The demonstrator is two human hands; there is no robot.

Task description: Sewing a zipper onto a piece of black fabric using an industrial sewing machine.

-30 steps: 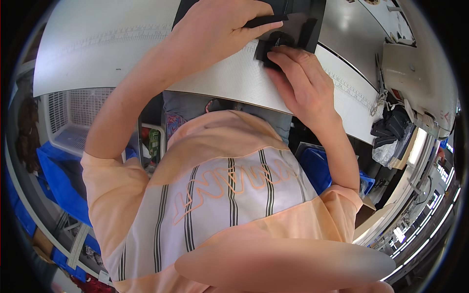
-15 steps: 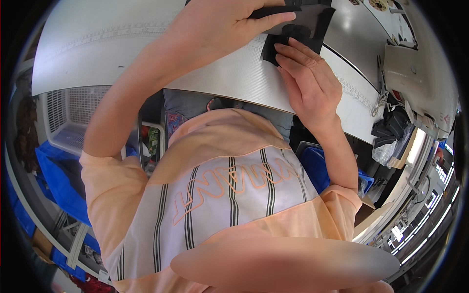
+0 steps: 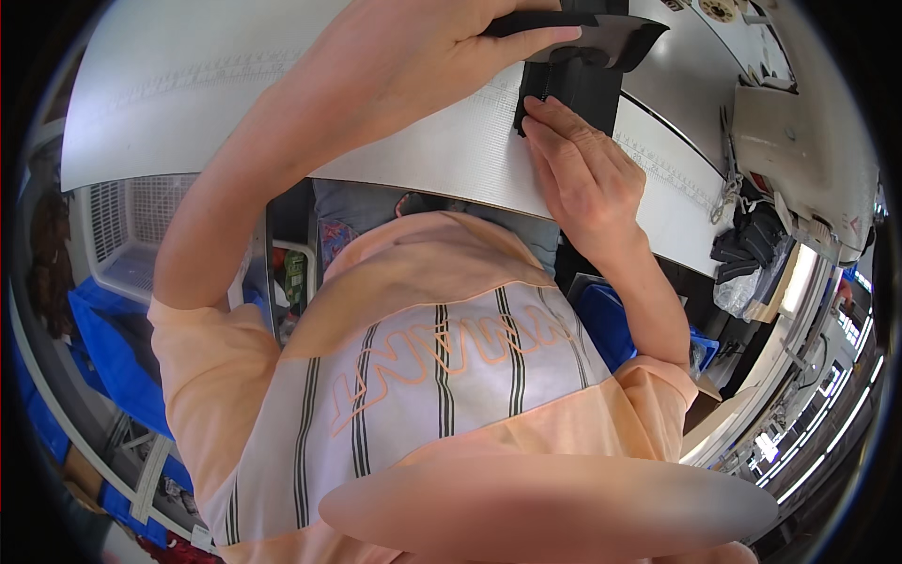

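At the far side of the table, right of the middle, lies a piece of black fabric (image 3: 587, 94) with a thin dotted line along it. My left hand (image 3: 451, 42) reaches over from the left and pinches a folded black flap (image 3: 615, 42) between thumb and fingers, holding it raised above the rest. Some of its fingers pass out of the picture at the top. My right hand (image 3: 594, 174) is nearer to me, its fingertips closed together on the left, near edge of the black piece. Whether those fingertips grip the edge or only press on it is hard to see.
A white table (image 3: 413, 146) with printed ruler marks bears the work. On the right stand a beige machine body (image 3: 799, 132), scissors (image 3: 728, 197) and a black bundle (image 3: 752, 240). Below left are a white plastic basket (image 3: 141, 216) and a blue bag (image 3: 122, 348).
The flap in my left hand has swung up and to the right, baring more of the black piece and its dotted line. My right hand has shifted slightly left and nearer.
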